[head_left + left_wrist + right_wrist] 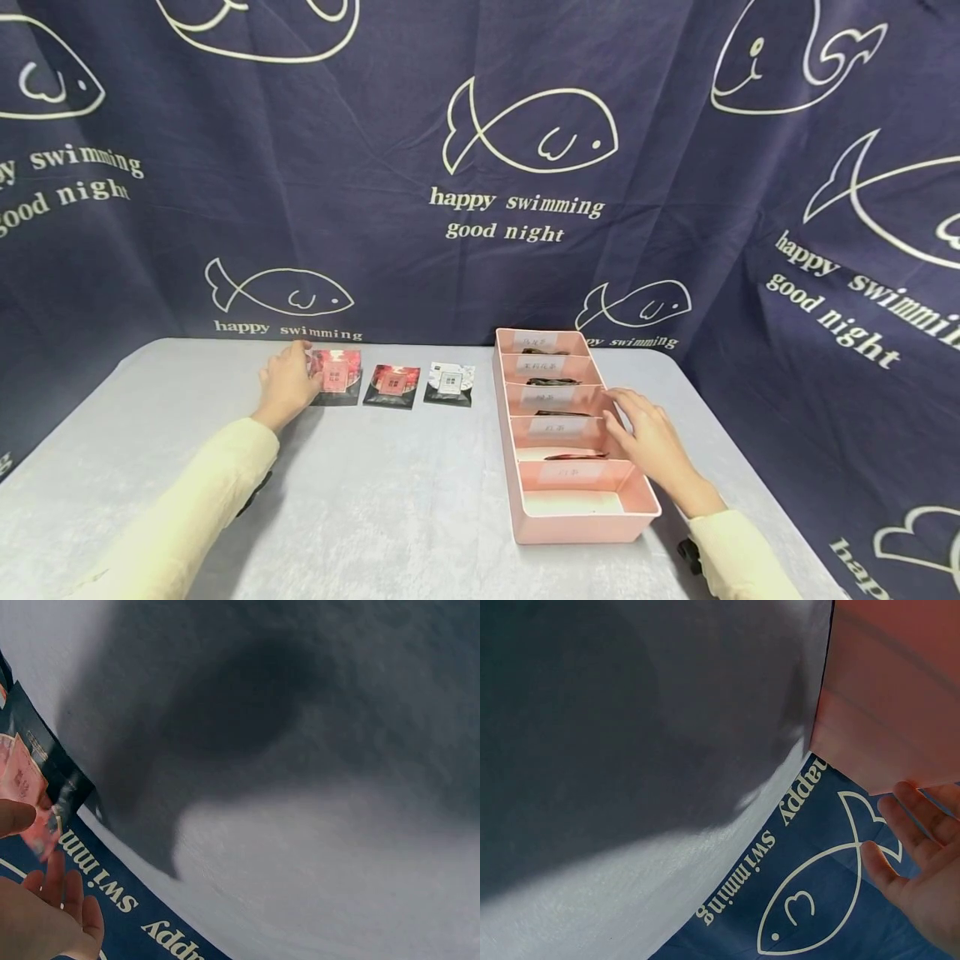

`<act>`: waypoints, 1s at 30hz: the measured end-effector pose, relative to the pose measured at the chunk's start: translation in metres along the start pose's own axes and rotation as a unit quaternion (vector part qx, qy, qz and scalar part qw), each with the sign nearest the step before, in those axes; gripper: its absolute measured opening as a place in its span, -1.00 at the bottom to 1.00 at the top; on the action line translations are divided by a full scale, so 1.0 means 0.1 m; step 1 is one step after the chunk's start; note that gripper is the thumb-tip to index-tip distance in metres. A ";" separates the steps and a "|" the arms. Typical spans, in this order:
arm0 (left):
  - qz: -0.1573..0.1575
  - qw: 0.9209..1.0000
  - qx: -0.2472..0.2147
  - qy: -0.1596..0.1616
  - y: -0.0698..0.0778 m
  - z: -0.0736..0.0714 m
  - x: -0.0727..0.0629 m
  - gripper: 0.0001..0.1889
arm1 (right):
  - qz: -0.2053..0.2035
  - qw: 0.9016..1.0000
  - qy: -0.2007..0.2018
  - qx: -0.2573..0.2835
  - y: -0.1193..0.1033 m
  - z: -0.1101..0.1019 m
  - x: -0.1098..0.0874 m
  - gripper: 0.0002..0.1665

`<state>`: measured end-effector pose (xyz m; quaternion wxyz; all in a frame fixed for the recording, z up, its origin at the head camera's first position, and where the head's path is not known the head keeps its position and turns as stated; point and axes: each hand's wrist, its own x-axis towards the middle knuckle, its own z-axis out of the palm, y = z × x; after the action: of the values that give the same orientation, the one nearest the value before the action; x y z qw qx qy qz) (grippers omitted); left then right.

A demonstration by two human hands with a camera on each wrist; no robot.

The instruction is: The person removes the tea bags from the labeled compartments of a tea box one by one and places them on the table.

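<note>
From where I'm standing, the person's left hand (288, 383) is stretching across the counter (390, 483) to the leftmost packet (341, 383), which is red above and black below. That packet is lying flat right in front of the fingers, its left edge sitting in the gap between thumb and fingertips. The thumb is overlapping the edge and the fingers are spreading loosely by the upper left corner, unclenched and not closing round it; how firmly they are touching it, I cannot tell.

To the right of it, a second red and black packet (392, 387) and a white and black packet (450, 383) are lying in the same row, apart from one another.

The right hand (651, 437) is resting at the right rim of a pink box (585, 528), its fingers bending loosely over that side rather than gripping. The box is standing lengthwise, its five compartments running away from the person, each showing a pale label. Thin packet edges are peeping out of the four farther compartments.

Behind everything, a dark blue cloth (390, 167) with fish drawings is hanging.
</note>
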<state>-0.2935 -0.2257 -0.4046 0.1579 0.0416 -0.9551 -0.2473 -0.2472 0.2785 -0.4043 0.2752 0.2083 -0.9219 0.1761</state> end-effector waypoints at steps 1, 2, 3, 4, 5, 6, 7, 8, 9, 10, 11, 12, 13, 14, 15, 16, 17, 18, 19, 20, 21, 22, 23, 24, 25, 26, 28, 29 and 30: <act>-0.002 1.000 0.000 -0.002 0.00 0.00 0.00 -0.44 | 0.000 1.000 -0.001 0.000 0.00 0.00 0.00 -0.63; -0.002 1.000 -0.002 -0.002 0.00 0.00 0.00 -0.44 | -0.001 1.000 -0.001 0.000 0.00 0.00 0.00 -0.63; -0.002 1.000 -0.003 -0.002 0.00 0.00 0.00 -0.45 | -0.001 1.000 -0.002 0.000 0.00 0.00 0.00 -0.63; 0.001 1.000 -0.004 -0.002 0.00 0.01 0.00 -0.46 | -0.002 1.000 -0.001 0.001 0.00 0.00 0.00 -0.63; 0.003 1.000 -0.004 -0.002 0.01 0.00 0.00 -0.46 | -0.001 1.000 -0.001 0.002 0.00 0.00 0.00 -0.63; 0.006 1.000 -0.004 -0.001 0.01 0.00 0.00 -0.47 | -0.001 1.000 0.000 0.003 0.00 0.00 0.00 -0.63; 0.010 1.000 -0.003 0.001 0.02 0.00 0.00 -0.49 | -0.001 1.000 0.001 0.003 0.00 0.00 0.00 -0.64; 0.014 1.000 -0.003 0.003 0.03 0.00 -0.01 -0.50 | -0.001 1.000 0.001 0.004 0.00 0.00 0.00 -0.64; 0.017 1.000 -0.003 0.006 0.04 0.00 -0.01 -0.52 | -0.001 1.000 0.002 0.004 0.00 0.00 0.00 -0.64; 0.021 1.000 -0.003 0.008 0.04 -0.01 -0.01 -0.53 | -0.001 1.000 0.002 0.004 -0.01 0.00 0.00 -0.64; 0.027 1.000 -0.003 0.010 0.06 -0.01 -0.02 -0.54 | 0.000 1.000 0.003 0.004 0.00 0.00 0.00 -0.64; 0.033 0.999 -0.002 0.013 0.07 -0.01 -0.03 -0.55 | -0.001 1.000 0.003 0.002 -0.01 0.00 0.00 -0.64; 0.039 0.999 -0.003 0.015 0.08 -0.02 -0.03 -0.56 | -0.001 1.000 0.004 0.001 -0.01 0.00 0.00 -0.64; 0.046 0.999 -0.004 0.016 0.09 -0.02 -0.04 -0.57 | -0.001 1.000 0.003 0.001 0.00 0.00 0.00 -0.64; 0.053 0.998 -0.006 0.017 0.11 -0.02 -0.05 -0.57 | -0.001 1.000 0.004 0.001 -0.01 0.00 0.00 -0.64; 0.062 0.998 -0.007 0.018 0.13 -0.02 -0.06 -0.57 | 0.000 1.000 0.004 0.002 -0.01 0.00 0.00 -0.64; 0.071 0.997 -0.008 0.020 0.15 -0.01 -0.07 -0.58 | -0.001 1.000 0.005 0.002 -0.01 0.00 0.00 -0.64; 0.078 0.997 -0.008 0.019 0.17 -0.01 -0.08 -0.58 | -0.001 1.000 0.005 0.003 -0.01 0.00 0.00 -0.64; 0.085 0.996 -0.011 0.017 0.19 0.00 -0.09 -0.58 | 0.000 1.000 0.005 0.004 -0.01 0.00 0.00 -0.63; 0.093 0.995 -0.011 0.017 0.22 0.01 -0.11 -0.59 | 0.000 1.000 0.006 0.004 -0.01 0.00 0.01 -0.64; 0.100 0.995 -0.011 0.015 0.24 0.02 -0.12 -0.59 | -0.001 1.000 0.007 0.004 -0.01 0.00 0.01 -0.64; 0.107 0.994 -0.012 0.014 0.27 0.03 -0.14 -0.59 | -0.001 1.000 0.007 0.003 -0.01 0.00 0.01 -0.64; 0.113 0.993 -0.015 0.011 0.30 0.04 -0.16 -0.60 | -0.002 1.000 0.008 0.003 -0.01 0.00 0.01 -0.64; 0.117 0.993 -0.016 0.008 0.33 0.05 -0.18 -0.60 | -0.002 1.000 0.008 0.002 -0.01 0.00 0.01 -0.64; 0.123 0.992 -0.017 0.006 0.36 0.07 -0.19 -0.61 | -0.003 1.000 0.008 0.001 0.00 0.00 0.01 -0.64; 0.129 0.992 -0.014 0.004 0.39 0.08 -0.21 -0.61 | -0.003 1.000 0.007 0.001 0.00 0.00 0.01 -0.64; 0.141 0.990 -0.015 -0.004 0.46 0.10 -0.25 -0.62 | -0.002 1.000 0.004 0.000 0.00 0.00 0.01 -0.63; 0.148 0.989 -0.014 -0.008 0.49 0.11 -0.27 -0.63 | -0.001 1.000 0.003 0.001 0.00 0.00 0.01 -0.63; 0.155 0.988 -0.014 -0.011 0.53 0.12 -0.28 -0.63 | 0.001 1.000 0.002 0.001 0.00 0.00 0.01 -0.63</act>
<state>-0.2707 -0.1695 -0.3970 0.1845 -0.1113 -0.9482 -0.2334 -0.2477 0.2783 -0.4038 0.2764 0.2078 -0.9213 0.1776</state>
